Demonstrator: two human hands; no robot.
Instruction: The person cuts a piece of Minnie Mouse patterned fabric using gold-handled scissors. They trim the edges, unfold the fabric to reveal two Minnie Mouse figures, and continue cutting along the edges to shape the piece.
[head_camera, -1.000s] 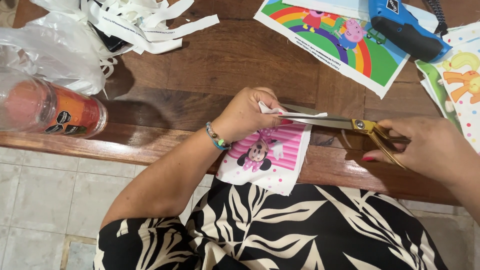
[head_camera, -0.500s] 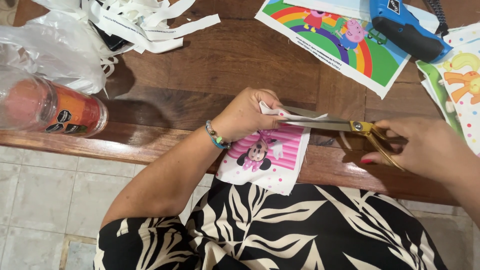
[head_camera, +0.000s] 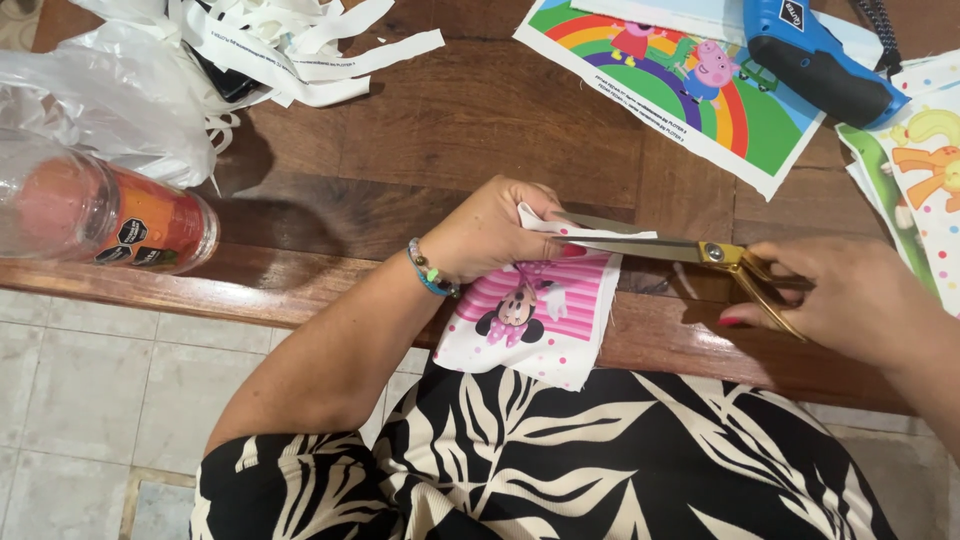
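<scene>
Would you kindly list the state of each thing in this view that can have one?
Left hand: pinching the pink striped print at its top edge.
Right hand: gripping the scissors' handles.
Scissors: blades nearly closed across the print's top edge.
Pink striped print: hanging over the table edge.
Plastic bottle: lying on its side.
Blue glue gun: lying on the rainbow print.
</scene>
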